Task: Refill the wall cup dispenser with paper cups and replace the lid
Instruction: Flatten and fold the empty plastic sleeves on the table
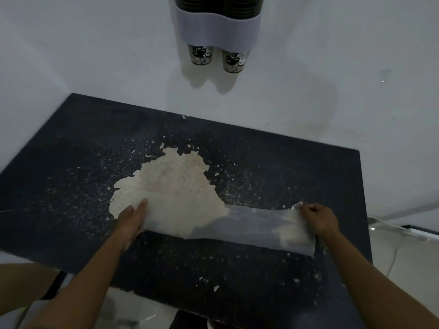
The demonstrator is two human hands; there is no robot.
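The wall cup dispenser (pixel 217 27) hangs at the top centre, a pale band around two dark stacks of cups. Two printed paper cups (pixel 200 55) (pixel 234 61) stick out of its bottom. On the black table (pixel 71 150) lies a long translucent plastic piece (pixel 237 224), which looks like the dispenser's lid. My left hand (pixel 131 222) grips its left end with the fingers laid over the top. My right hand (pixel 319 218) is closed on its right end. The top of the dispenser is out of frame.
The table top has a large worn pale patch (pixel 171 181) in the middle and many small chips. It stands against a white wall (pixel 332 67). Light floor tiles and a thin cable (pixel 392 260) show at the right, past the table's edge.
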